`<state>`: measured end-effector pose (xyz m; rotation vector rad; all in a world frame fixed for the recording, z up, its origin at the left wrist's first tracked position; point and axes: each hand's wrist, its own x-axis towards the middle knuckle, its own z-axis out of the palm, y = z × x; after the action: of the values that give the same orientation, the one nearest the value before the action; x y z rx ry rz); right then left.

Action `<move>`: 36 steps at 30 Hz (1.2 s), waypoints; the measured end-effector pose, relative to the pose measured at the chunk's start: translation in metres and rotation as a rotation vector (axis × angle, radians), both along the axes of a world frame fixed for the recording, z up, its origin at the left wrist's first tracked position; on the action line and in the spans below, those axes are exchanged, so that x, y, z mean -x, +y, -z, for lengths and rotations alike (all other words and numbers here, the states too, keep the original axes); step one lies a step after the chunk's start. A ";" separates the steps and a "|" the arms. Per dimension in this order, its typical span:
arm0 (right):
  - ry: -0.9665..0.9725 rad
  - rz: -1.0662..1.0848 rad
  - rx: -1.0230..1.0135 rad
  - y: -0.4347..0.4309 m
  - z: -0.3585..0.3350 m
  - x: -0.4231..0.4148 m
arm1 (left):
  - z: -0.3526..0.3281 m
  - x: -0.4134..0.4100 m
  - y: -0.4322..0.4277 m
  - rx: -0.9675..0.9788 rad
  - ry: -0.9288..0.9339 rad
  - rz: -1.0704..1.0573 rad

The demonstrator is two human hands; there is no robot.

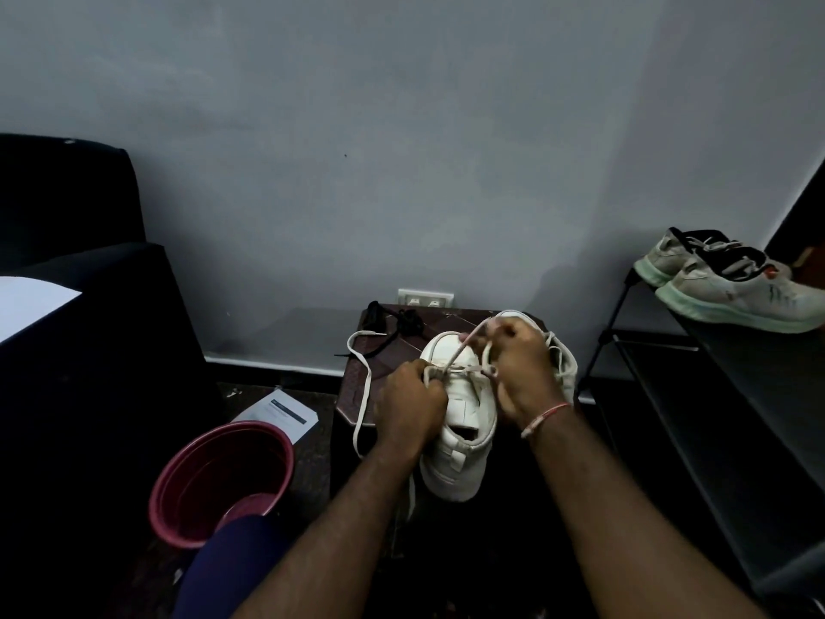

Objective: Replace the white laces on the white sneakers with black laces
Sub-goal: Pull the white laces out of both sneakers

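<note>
fingers (434, 395) of our left hand (408, 406) grip the white sneaker (464, 422) while our right hand (520, 364) pinches its white lace (462, 348), so we should pull straight through each eyelet; black laces (393, 326) lie behind the sneaker.

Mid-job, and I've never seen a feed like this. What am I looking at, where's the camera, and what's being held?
There is no machine: a person works with bare hands, and the one picture comes from a camera worn on their head, looking down. On the small dark brown table stands a white sneaker. The left hand and the right hand each pinch its flat white lace, partly threaded. A second white sneaker sits behind the right hand; thin black laces lie at the table's far edge.
</note>
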<state>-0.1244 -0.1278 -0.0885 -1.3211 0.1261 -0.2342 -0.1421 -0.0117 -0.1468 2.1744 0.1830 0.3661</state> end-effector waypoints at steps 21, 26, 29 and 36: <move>-0.005 -0.115 -0.110 -0.004 -0.005 0.004 | 0.003 -0.001 -0.003 -0.025 0.002 -0.024; -0.129 -0.061 0.424 -0.006 -0.019 -0.001 | 0.002 0.001 -0.004 -0.021 0.009 -0.021; -0.192 -0.192 1.339 -0.002 -0.004 -0.003 | 0.002 0.002 -0.005 0.003 0.013 -0.013; -0.154 -0.149 1.922 0.014 0.000 0.003 | -0.002 0.008 -0.005 -0.012 0.024 0.007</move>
<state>-0.1278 -0.1133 -0.0881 -3.1822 -0.4712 -0.3238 -0.1504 -0.0169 -0.1446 2.1919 0.1868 0.3382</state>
